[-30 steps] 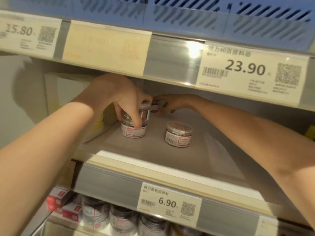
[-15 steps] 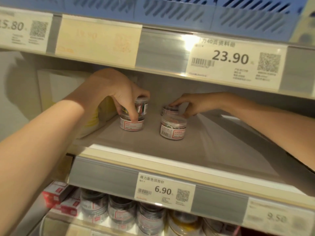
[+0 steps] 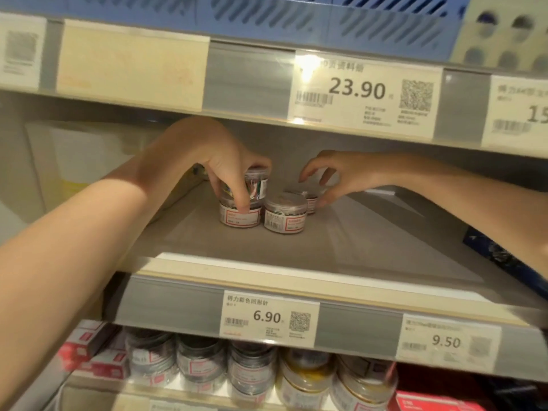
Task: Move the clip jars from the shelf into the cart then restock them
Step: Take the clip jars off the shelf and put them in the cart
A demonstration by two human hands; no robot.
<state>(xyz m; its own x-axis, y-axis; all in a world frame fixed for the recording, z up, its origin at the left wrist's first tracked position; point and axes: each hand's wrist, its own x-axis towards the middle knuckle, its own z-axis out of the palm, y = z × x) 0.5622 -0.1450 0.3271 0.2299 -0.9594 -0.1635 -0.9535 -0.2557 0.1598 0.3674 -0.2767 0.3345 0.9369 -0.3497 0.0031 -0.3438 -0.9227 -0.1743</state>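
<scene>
Clip jars sit in a small cluster toward the back of the middle shelf (image 3: 237, 256). My left hand (image 3: 219, 161) reaches in from above and grips the upper jar (image 3: 255, 185), fingers curled down its side and thumb across the far edge of its lid; that jar is stacked on a lower jar (image 3: 240, 216) with a red-framed label, and my index fingertip reaches down to the lower jar's rim. Just beside the stack, to its right and touching or nearly so, stands a front jar (image 3: 285, 215) with a barcode label. Behind that one a back jar (image 3: 310, 200) is partly hidden. My right hand (image 3: 335, 176) hovers over this back jar, fingers loosely curled and spread apart, holding nothing; whether a fingertip touches the jar I cannot tell. On the shelf's front rail hangs a price tag (image 3: 268, 317) reading 6.90. Below, more jars (image 3: 255, 369) stand in a row, grey and yellow, with red boxes (image 3: 95, 354) at their left.
</scene>
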